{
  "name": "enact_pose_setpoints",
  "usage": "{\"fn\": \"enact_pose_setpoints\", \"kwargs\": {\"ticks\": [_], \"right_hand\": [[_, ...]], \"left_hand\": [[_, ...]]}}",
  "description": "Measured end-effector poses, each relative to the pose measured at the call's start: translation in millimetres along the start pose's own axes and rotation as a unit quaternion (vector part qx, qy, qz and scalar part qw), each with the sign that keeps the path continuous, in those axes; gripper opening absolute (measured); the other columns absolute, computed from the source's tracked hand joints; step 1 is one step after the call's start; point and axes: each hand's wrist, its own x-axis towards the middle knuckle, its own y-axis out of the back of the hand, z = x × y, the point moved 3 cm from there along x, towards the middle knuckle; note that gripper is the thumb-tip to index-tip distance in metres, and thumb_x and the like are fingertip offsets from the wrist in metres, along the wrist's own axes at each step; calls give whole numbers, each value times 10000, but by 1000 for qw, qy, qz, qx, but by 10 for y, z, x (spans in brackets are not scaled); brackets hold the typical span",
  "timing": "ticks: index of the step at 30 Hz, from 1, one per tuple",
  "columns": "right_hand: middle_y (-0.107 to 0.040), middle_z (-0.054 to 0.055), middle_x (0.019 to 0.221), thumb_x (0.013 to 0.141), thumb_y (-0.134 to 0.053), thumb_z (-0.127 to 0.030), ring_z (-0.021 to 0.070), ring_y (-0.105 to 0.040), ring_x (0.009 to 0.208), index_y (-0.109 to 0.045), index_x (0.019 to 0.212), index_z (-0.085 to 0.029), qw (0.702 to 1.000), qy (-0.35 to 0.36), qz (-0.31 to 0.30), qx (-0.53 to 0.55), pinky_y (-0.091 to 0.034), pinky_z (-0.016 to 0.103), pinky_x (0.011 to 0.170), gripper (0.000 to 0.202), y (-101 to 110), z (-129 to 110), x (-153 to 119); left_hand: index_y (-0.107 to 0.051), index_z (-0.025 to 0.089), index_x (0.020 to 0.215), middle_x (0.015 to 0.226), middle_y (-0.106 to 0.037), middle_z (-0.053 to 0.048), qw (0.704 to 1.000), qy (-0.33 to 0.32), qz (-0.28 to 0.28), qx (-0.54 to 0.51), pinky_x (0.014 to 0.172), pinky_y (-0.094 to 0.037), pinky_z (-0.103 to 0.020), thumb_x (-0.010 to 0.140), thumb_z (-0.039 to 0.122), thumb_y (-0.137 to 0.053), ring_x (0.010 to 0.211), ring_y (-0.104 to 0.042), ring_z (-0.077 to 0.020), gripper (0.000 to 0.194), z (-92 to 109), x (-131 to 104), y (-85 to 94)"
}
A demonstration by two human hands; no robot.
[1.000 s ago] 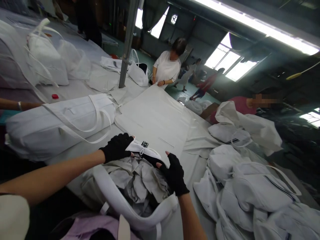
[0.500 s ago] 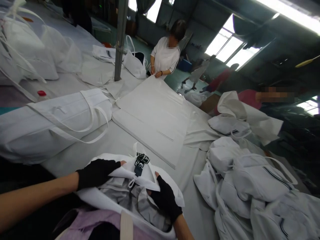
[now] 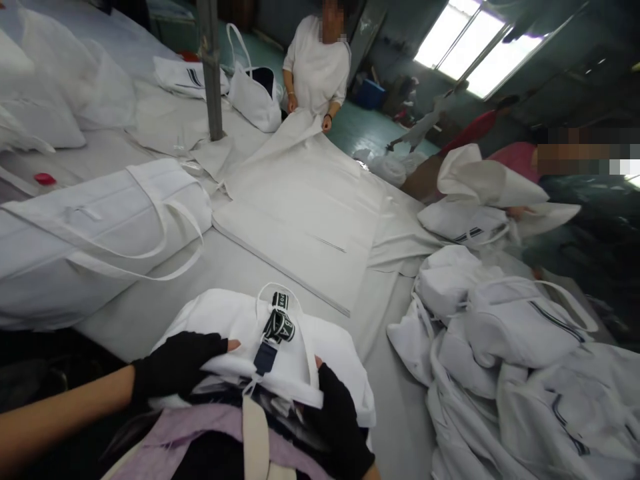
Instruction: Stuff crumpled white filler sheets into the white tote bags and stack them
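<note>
A white fabric bag (image 3: pixel 235 327) lies at the near table edge in front of me, with a black-and-white strap and dark blue tag (image 3: pixel 273 333) on its top flap. My left hand (image 3: pixel 175 363), in a black fingerless glove, presses on the flap's left side and grips its edge. My right hand (image 3: pixel 335 420), gloved the same way, holds the flap's right edge from below. Grey paper stuffing is barely visible under the flap.
A long stuffed white bag (image 3: pixel 100 233) lies at the left. A flat white sheet stack (image 3: pixel 300 227) covers the table middle, handled by a person in white (image 3: pixel 315 67) at the far end. A heap of white bags (image 3: pixel 500 347) fills the right. A metal pole (image 3: pixel 211 67) stands at the back.
Both hands drew back toward me, pulling the flap over the grey paper stuffing so the bag's opening is now covered. The camera view tilted down and forward.
</note>
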Motion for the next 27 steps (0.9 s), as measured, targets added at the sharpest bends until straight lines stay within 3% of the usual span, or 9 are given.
{"fn": "enact_pose_setpoints", "kwargs": {"ticks": [3,7,10,12,15,18,21,24,27], "right_hand": [[-516,84,1372,825,-610,-474,300,-507,1242,-427,1404,-253,999,4,37,5,-456,494,1036,646,326,-132,25],[-518,57,1371,857,-583,-429,283,-502,1252,-446,1381,-315,996,43,77,-9,-490,477,1004,553,599,-241,-225],[-597,74,1274,812,-633,-443,299,-573,1162,-535,1314,-305,995,63,64,-32,-557,457,899,530,512,-248,-405],[-686,78,1096,809,-630,-436,297,-642,1020,-651,1168,-294,994,69,64,-48,-575,466,832,387,385,-245,-448],[-718,68,970,868,-545,-415,263,-669,919,-709,1044,-285,997,51,60,0,-570,445,816,274,292,-246,-381],[-720,74,999,887,-525,-456,252,-673,933,-708,1052,-250,994,-14,46,95,-574,401,805,321,446,-253,-163],[-726,71,984,873,-562,-452,248,-676,923,-715,1024,-220,986,-31,95,130,-566,389,829,316,783,-301,221],[-709,76,1053,855,-581,-429,245,-651,1002,-691,1076,-196,980,5,159,122,-529,411,915,340,1023,-354,801],[-684,96,1121,839,-576,-361,228,-634,1045,-662,1125,-161,987,36,110,113,-498,415,967,359,929,-373,1524]], "left_hand": [[-429,330,1415,1269,-621,-29,999,12,13,27,931,-497,-352,857,320,-497,1085,-618,-244,563,-57,132,149],[-472,319,1389,1245,-630,-46,994,43,48,85,900,-517,-366,864,328,-484,1081,-618,-259,525,-12,196,315],[-484,294,1367,1262,-605,-64,984,113,119,76,944,-491,-403,888,417,-474,1134,-575,-272,495,54,245,482],[-487,280,1345,1327,-551,-64,975,142,165,43,987,-465,-407,888,470,-483,1199,-523,-269,494,121,305,612],[-527,283,1290,1357,-526,-38,977,106,188,-1,1024,-443,-372,900,442,-494,1232,-497,-236,423,274,434,740],[-508,302,1322,1347,-546,-9,987,32,152,-47,1057,-424,-319,909,400,-506,1238,-501,-200,424,431,530,702],[-336,323,1457,1482,-403,-37,996,-46,58,-41,1096,-387,-381,897,400,-518,1333,-408,-246,594,568,581,543],[-103,310,1523,1562,-226,-95,994,-81,-48,-54,1089,-383,-418,865,405,-556,1373,-347,-293,805,685,698,438],[-43,315,1524,1586,-68,-146,986,-86,-121,-77,1049,-412,-447,794,428,-641,1348,-363,-369,950,804,949,398]]}}
